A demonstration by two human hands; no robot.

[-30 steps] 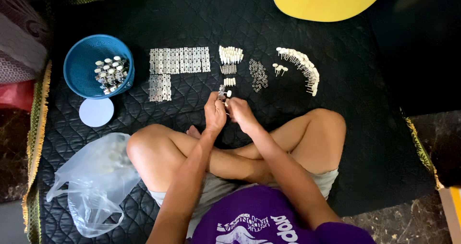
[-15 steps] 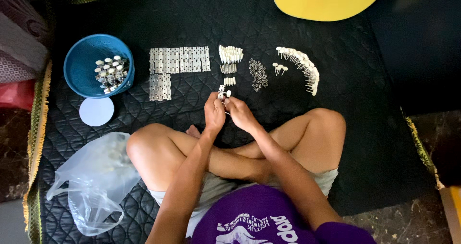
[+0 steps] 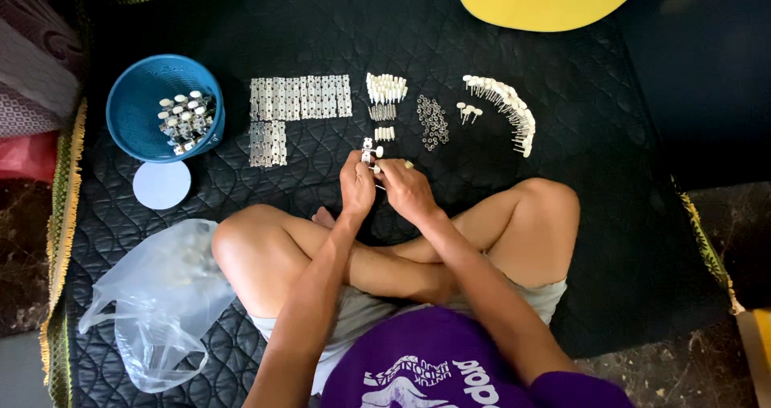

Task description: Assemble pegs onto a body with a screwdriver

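White-knobbed metal part (image 3: 370, 148) between both hands

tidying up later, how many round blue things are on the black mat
2: a deep blue plastic bowl holding small metal parts at the mat's left, and a flat pale blue round lid lying just below it. None seem hidden.

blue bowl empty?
No. The blue bowl holds a pile of small white-and-metal parts against its right side.
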